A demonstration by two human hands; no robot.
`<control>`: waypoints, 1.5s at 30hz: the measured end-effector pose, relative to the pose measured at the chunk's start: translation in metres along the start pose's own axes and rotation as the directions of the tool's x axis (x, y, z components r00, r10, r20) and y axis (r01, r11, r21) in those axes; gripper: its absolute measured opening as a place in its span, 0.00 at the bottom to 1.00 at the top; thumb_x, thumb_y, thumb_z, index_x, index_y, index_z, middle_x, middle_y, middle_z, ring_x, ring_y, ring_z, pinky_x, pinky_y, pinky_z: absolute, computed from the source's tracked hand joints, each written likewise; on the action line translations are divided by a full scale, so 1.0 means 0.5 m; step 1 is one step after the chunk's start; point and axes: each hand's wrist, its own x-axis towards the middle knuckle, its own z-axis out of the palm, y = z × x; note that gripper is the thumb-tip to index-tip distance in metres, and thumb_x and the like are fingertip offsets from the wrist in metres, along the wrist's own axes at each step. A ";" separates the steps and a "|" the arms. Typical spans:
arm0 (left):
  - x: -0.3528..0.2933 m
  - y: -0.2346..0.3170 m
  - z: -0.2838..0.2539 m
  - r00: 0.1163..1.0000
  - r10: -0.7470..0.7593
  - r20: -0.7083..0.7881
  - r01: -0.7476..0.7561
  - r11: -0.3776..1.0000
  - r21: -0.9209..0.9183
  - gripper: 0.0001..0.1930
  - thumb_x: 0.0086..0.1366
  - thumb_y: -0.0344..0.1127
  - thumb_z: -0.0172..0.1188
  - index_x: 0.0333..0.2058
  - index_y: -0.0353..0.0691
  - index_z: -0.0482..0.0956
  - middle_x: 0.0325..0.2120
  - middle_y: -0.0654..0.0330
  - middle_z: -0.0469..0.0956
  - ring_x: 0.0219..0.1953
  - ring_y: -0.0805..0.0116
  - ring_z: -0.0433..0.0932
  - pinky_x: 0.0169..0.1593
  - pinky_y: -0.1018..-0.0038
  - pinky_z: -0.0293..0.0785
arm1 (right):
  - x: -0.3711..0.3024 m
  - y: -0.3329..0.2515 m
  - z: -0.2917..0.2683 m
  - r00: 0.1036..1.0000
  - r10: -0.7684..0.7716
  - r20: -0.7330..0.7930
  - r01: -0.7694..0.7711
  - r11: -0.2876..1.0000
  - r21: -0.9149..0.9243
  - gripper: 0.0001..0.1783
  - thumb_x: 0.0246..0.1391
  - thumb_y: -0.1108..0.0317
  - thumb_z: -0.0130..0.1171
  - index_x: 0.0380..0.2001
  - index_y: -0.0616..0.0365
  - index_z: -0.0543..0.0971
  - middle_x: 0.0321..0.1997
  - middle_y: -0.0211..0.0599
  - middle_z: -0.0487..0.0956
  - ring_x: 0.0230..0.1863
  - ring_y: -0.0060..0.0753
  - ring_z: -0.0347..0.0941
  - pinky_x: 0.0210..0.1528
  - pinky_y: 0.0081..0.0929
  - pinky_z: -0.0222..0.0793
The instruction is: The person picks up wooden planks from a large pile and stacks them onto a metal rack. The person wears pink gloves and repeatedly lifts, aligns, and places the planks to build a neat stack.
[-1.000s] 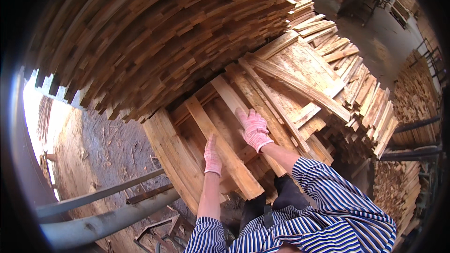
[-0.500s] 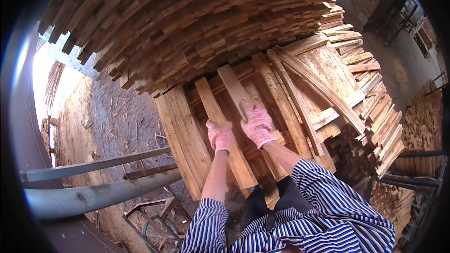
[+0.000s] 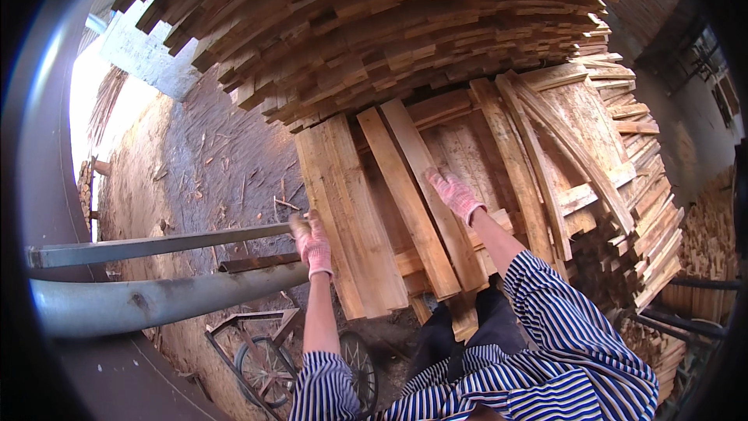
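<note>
Both my hands wear pink-and-white knit gloves. My left hand (image 3: 313, 245) is at the outer left edge of a wide plank (image 3: 351, 210), fingers slightly apart and not wrapped round anything. My right hand (image 3: 456, 195) lies with outstretched fingers against the right side of a narrow plank (image 3: 425, 179). Between that plank and the wide one rests another narrow plank (image 3: 409, 206), almost parallel to them. These planks lie side by side on top of a stack, over darker boards showing in the gaps. Whether the left fingertips press on the wood I cannot tell.
A tall pile of stacked wood strips (image 3: 389, 15) rises beyond the planks. Loose slats (image 3: 576, 148) lie crosswise to the right. At the left run a metal bar (image 3: 164, 245) and a thick pipe (image 3: 171, 300). A wheeled metal frame (image 3: 265, 366) stands below them.
My left hand has let go of the narrow plank and moved left to the wide plank's outer edge. The two narrow planks now lie closer together. My right hand has loosened its hold.
</note>
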 end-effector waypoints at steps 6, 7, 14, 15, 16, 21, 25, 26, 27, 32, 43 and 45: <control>0.136 -0.249 -0.031 0.946 0.121 0.302 -0.155 0.984 0.092 0.31 0.75 0.53 0.47 0.66 0.36 0.63 0.58 0.46 0.74 0.59 0.54 0.73 0.59 0.70 0.68 | -0.005 -0.082 0.166 0.977 -0.190 -0.096 0.204 0.966 0.158 0.38 0.65 0.37 0.47 0.62 0.60 0.69 0.57 0.58 0.77 0.61 0.56 0.72 0.57 0.41 0.69; 0.110 -0.288 -0.061 0.955 0.013 0.298 -0.052 0.991 0.125 0.31 0.75 0.53 0.47 0.67 0.38 0.62 0.58 0.48 0.75 0.58 0.57 0.74 0.58 0.71 0.68 | -0.039 -0.117 0.173 0.996 -0.092 0.008 0.089 0.985 0.149 0.38 0.65 0.38 0.47 0.63 0.60 0.69 0.57 0.58 0.77 0.61 0.57 0.72 0.58 0.41 0.69; 0.133 -0.251 -0.015 0.900 0.005 0.435 0.030 0.997 -0.075 0.28 0.74 0.46 0.48 0.69 0.45 0.61 0.57 0.54 0.75 0.52 0.66 0.78 0.52 0.74 0.73 | 0.015 -0.059 0.171 0.989 -0.107 -0.098 0.106 0.994 -0.008 0.38 0.66 0.36 0.44 0.55 0.65 0.71 0.50 0.61 0.79 0.52 0.60 0.76 0.53 0.46 0.71; 0.145 -0.253 -0.021 0.891 0.058 0.449 -0.095 0.994 0.059 0.27 0.73 0.40 0.47 0.69 0.44 0.61 0.58 0.54 0.74 0.52 0.65 0.78 0.52 0.73 0.74 | 0.022 -0.067 0.171 0.991 -0.108 -0.079 0.106 0.994 -0.031 0.38 0.66 0.36 0.43 0.54 0.65 0.71 0.48 0.62 0.79 0.51 0.60 0.77 0.52 0.47 0.72; 0.162 -0.268 -0.045 0.865 0.179 0.469 -0.340 0.896 0.285 0.26 0.73 0.34 0.47 0.69 0.43 0.62 0.60 0.53 0.73 0.52 0.64 0.79 0.53 0.73 0.76 | 0.026 -0.086 0.177 0.982 -0.160 -0.100 0.156 0.986 -0.052 0.37 0.66 0.36 0.42 0.53 0.66 0.71 0.47 0.62 0.79 0.50 0.61 0.77 0.51 0.47 0.72; 0.130 -0.177 -0.045 0.918 0.032 0.396 -0.102 0.982 0.156 0.25 0.74 0.45 0.51 0.65 0.41 0.66 0.57 0.52 0.75 0.53 0.62 0.78 0.55 0.72 0.72 | 0.022 -0.102 0.155 0.975 -0.199 -0.103 0.178 0.966 -0.188 0.39 0.67 0.37 0.40 0.57 0.65 0.69 0.45 0.65 0.79 0.48 0.61 0.77 0.50 0.48 0.72; 0.129 -0.143 -0.035 0.876 -0.184 0.446 0.130 0.980 0.149 0.35 0.73 0.59 0.47 0.68 0.41 0.62 0.58 0.52 0.74 0.54 0.60 0.76 0.56 0.70 0.72 | -0.023 -0.108 0.050 0.810 -0.400 -0.429 0.241 0.894 -0.378 0.34 0.68 0.43 0.42 0.59 0.64 0.70 0.45 0.63 0.79 0.47 0.57 0.79 0.41 0.46 0.74; 0.124 -0.138 -0.033 0.872 -0.210 0.443 0.191 0.978 0.088 0.36 0.73 0.60 0.47 0.69 0.40 0.61 0.59 0.52 0.73 0.55 0.59 0.75 0.56 0.69 0.72 | -0.025 -0.096 0.003 0.737 -0.447 -0.506 0.197 0.859 -0.472 0.30 0.66 0.47 0.45 0.57 0.62 0.70 0.43 0.59 0.78 0.44 0.53 0.77 0.36 0.42 0.73; 0.128 -0.131 -0.036 0.852 -0.181 0.491 0.162 0.983 0.083 0.37 0.72 0.61 0.47 0.70 0.40 0.58 0.59 0.52 0.72 0.55 0.59 0.75 0.56 0.67 0.73 | -0.026 -0.085 -0.046 0.653 -0.489 -0.579 0.130 0.825 -0.550 0.26 0.63 0.52 0.48 0.55 0.61 0.70 0.40 0.56 0.76 0.41 0.49 0.75 0.31 0.39 0.71; 0.114 -0.086 -0.023 0.794 -0.177 0.582 0.159 0.984 0.082 0.40 0.70 0.63 0.50 0.72 0.48 0.54 0.64 0.51 0.67 0.58 0.52 0.72 0.55 0.53 0.74 | -0.086 0.117 -0.370 0.662 -0.087 -0.745 -0.293 0.884 -0.364 0.32 0.57 0.61 0.59 0.63 0.58 0.65 0.40 0.52 0.79 0.36 0.48 0.76 0.37 0.41 0.76; 0.123 -0.062 -0.029 0.753 -0.315 0.577 0.289 0.947 0.140 0.38 0.70 0.61 0.50 0.71 0.46 0.55 0.66 0.48 0.62 0.62 0.48 0.69 0.57 0.51 0.73 | -0.124 0.016 -0.358 0.917 0.018 -0.398 -0.226 0.847 -0.482 0.42 0.58 0.53 0.62 0.72 0.38 0.56 0.63 0.64 0.66 0.61 0.61 0.69 0.57 0.48 0.71; 0.139 -0.071 -0.051 0.796 -0.282 0.536 0.243 0.959 0.144 0.38 0.71 0.60 0.49 0.70 0.42 0.56 0.63 0.46 0.66 0.60 0.51 0.71 0.56 0.58 0.74 | -0.113 0.029 -0.350 0.924 -0.069 -0.376 -0.109 0.896 -0.430 0.45 0.54 0.53 0.66 0.72 0.35 0.57 0.63 0.63 0.65 0.59 0.64 0.70 0.56 0.50 0.71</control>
